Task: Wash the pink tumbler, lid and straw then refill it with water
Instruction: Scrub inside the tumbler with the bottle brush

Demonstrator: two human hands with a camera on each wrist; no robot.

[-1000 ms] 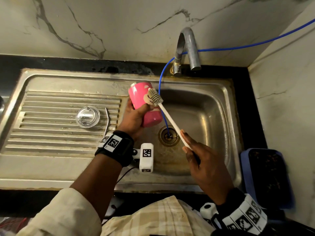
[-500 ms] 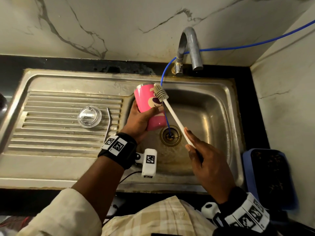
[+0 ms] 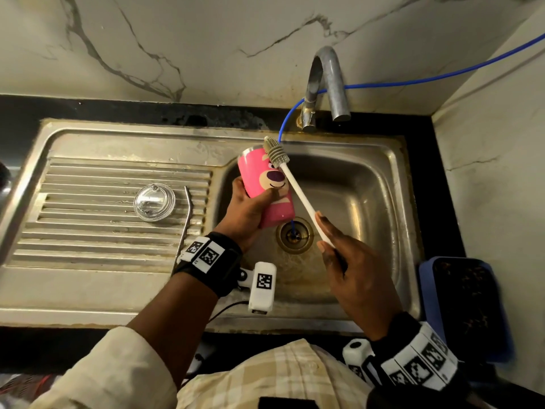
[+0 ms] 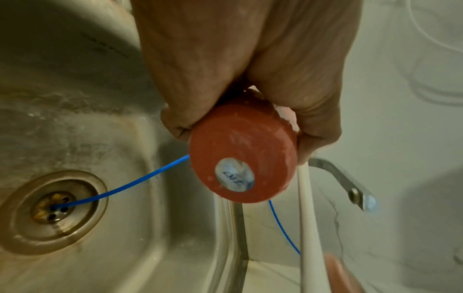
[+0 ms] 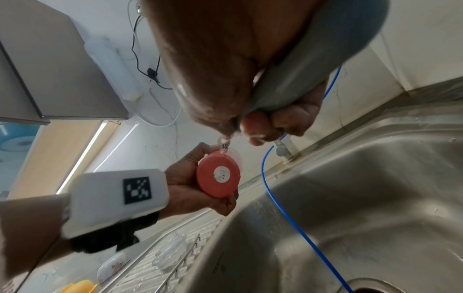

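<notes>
Brush [image 3: 276, 151] head now at tumbler [image 3: 267, 186] rim, up from its side | left hand [image 3: 247, 212] wraps tumbler over basin's left | right hand [image 3: 351, 270] grips handle | lid [image 3: 154, 202], straw [image 3: 186, 219] on left drainboard | interior scrub likely next

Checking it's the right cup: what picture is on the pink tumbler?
A pink bear face with a purple nose on the tumbler, clearest in the head view.
</notes>
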